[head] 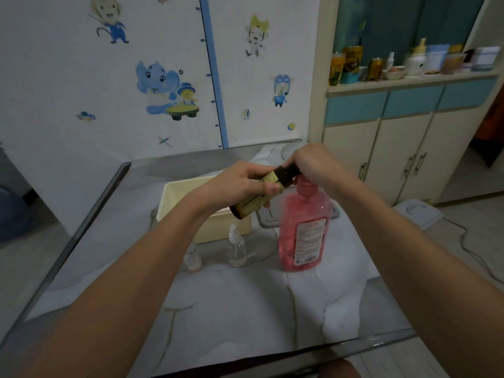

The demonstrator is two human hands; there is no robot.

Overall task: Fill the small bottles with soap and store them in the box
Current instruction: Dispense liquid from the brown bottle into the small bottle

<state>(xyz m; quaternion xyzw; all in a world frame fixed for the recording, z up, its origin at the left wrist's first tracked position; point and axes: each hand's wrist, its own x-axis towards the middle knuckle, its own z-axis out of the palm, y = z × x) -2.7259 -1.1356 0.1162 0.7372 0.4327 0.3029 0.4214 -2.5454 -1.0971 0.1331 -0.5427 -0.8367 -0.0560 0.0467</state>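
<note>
My left hand (240, 181) grips a small brown bottle (251, 204) with a tan label, tilted over the cream box (174, 192). My right hand (313, 162) pinches the dark cap at that bottle's neck, just above the pump of the big pink soap bottle (304, 230). A small clear spray bottle (237, 248) stands in front of the box. Another small bottle (193, 259) with an orange bottom stands to its left, partly hidden by my left forearm.
The marble-patterned table (245, 304) has a dark rim on its left and front edges. A clear lid or tray (267, 218) lies behind the pink bottle. A cupboard (395, 148) with cluttered shelf stands at right. A white device (420, 212) with cable sits on the floor.
</note>
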